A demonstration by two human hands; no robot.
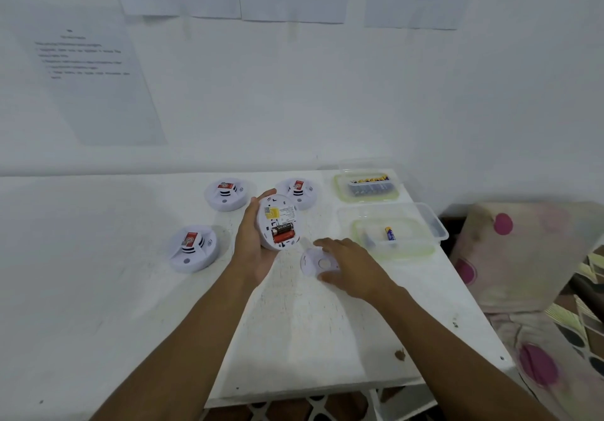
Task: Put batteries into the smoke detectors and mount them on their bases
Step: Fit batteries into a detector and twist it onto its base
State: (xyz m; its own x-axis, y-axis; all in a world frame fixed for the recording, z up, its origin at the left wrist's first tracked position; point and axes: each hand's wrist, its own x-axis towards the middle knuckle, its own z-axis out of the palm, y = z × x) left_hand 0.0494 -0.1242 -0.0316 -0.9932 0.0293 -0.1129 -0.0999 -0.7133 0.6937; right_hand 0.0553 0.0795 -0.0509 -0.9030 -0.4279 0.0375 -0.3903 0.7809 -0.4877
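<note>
Head view:
L hand: fingers and thumb wrapping round the rim of a detector, holding it off the table, back side facing up.
Batts: two sitting in detector's open compartment.
R hand: lying over base, thumb at near edge, fingers reaching past far edge; gripping or just touching, can't tell (blurry).
Base: lying flat on table, just R of held detector.
Other detectors: sitting face-up at.
Far tub: holding many batts, back R.
Near tub: holding lone batt.
</note>
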